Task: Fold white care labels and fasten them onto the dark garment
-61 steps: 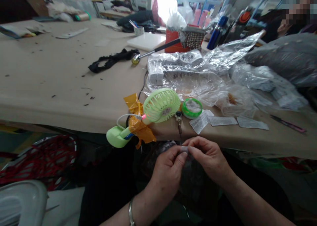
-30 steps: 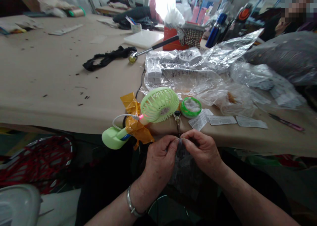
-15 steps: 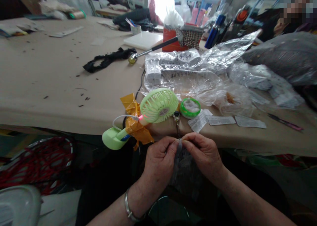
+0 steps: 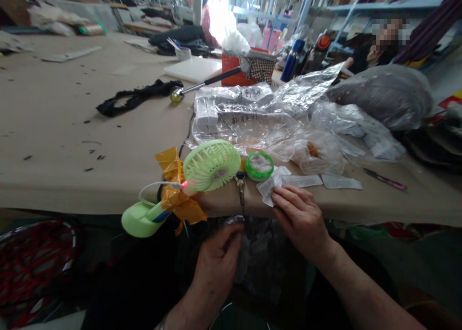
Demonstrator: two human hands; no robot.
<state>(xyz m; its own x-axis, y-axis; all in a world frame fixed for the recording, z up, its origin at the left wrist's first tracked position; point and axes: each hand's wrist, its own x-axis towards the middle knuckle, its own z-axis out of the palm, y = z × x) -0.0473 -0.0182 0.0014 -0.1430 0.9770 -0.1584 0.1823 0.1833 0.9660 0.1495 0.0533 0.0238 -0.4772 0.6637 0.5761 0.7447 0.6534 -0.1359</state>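
Note:
My left hand (image 4: 216, 260) is below the table edge, fingers closed on the top of a dark grey lacy fabric (image 4: 260, 257) lying in my lap. My right hand (image 4: 298, 219) rests on the table's front edge, its fingertips touching a small white paper label (image 4: 269, 188) lying there; the fingers look loosely curled, not gripping. Just left of that hand a small metal tool (image 4: 240, 188) points toward me. A light green handheld fan (image 4: 211, 165), taped with orange tape (image 4: 176, 195), sits at the edge.
A green round container (image 4: 259, 165) sits behind the labels. More labels (image 4: 341, 181) and crumpled clear plastic bags (image 4: 274, 123) lie to the right. A black fabric strip (image 4: 135, 96), a metal rod (image 4: 205, 84) and a grey bundle (image 4: 382, 94) lie farther back. Another person sits at far right.
Both hands were pinching the fabric together in front of me. Now my right hand has let go and moved up onto the table to the labels; my left hand stays with the fabric.

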